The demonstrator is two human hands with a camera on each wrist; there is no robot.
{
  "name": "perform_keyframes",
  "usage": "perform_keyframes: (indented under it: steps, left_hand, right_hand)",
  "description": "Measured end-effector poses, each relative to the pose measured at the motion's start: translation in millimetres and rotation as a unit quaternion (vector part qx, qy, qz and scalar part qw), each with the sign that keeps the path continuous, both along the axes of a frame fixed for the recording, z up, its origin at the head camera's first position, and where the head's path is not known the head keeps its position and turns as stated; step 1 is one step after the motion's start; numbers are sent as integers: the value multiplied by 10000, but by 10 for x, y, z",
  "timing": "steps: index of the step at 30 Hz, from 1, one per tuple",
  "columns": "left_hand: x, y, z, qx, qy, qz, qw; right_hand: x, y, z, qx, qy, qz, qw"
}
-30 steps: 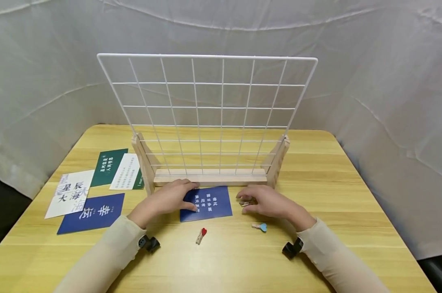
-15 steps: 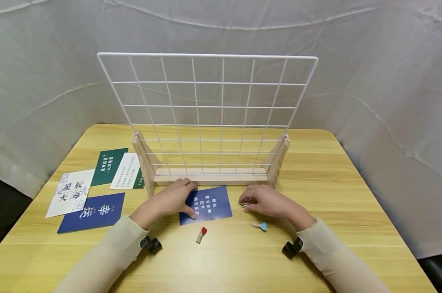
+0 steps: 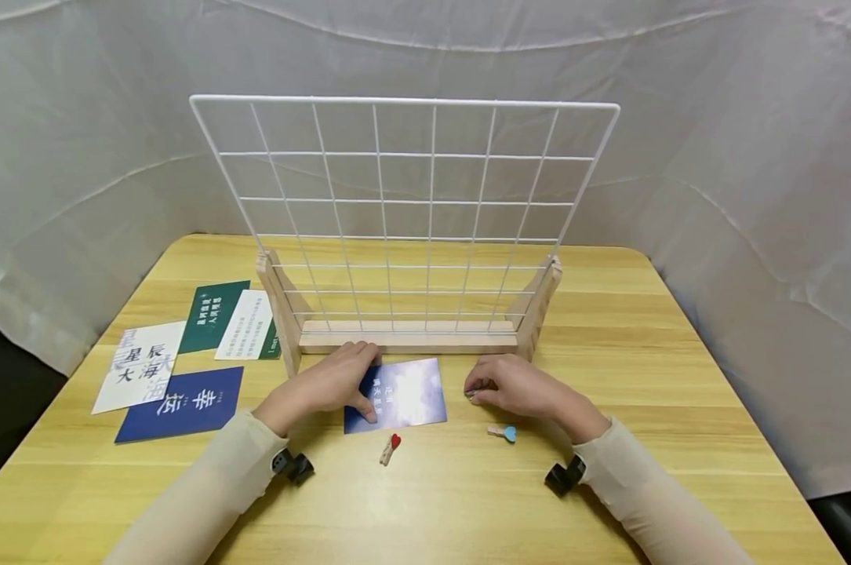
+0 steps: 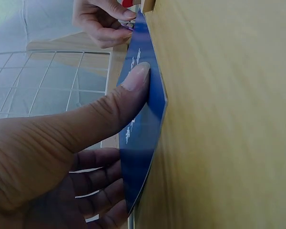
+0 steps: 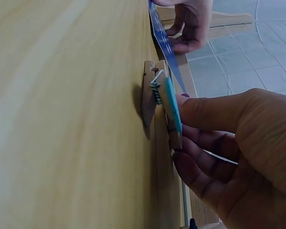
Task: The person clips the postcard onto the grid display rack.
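In the head view, your left hand (image 3: pixel 333 384) lies on the left part of the dark blue card (image 3: pixel 397 395), thumb and fingers spread flat along it; the card sits on the wooden table (image 3: pixel 609 329) just near of the wire grid stand (image 3: pixel 404 220). Its right end looks lifted and catches glare. Your right hand (image 3: pixel 513 386) curls over a small clothespin (image 3: pixel 471 393) right of the card.

In the left wrist view, your thumb (image 4: pixel 128 90) presses the card (image 4: pixel 143 119) down; if that pressure eases, the glossy card could slide.

In the right wrist view, your fingertips (image 5: pixel 183 102) pinch the teal-topped clothespin (image 5: pixel 169 112), which looks tilted off the table. A shallow pinch could let it twist out.
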State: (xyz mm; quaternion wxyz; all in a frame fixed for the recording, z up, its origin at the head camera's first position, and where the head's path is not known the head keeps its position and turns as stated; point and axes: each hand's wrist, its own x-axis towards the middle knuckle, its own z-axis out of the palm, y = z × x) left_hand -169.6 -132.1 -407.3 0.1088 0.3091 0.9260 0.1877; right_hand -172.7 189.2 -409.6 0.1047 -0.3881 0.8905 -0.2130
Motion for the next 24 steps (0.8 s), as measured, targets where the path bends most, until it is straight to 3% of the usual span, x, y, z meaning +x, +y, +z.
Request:
perform_keyframes:
  steps: [16,24]
  left_hand:
    - [-2,-8,64,122,-1,-78,9999]
    - [10,-29,142,349,274,-77,9990]
  right_hand:
    - [9,3,32,35,120,14,9999]
    - [21,-6,39,-67,35,-134,9999]
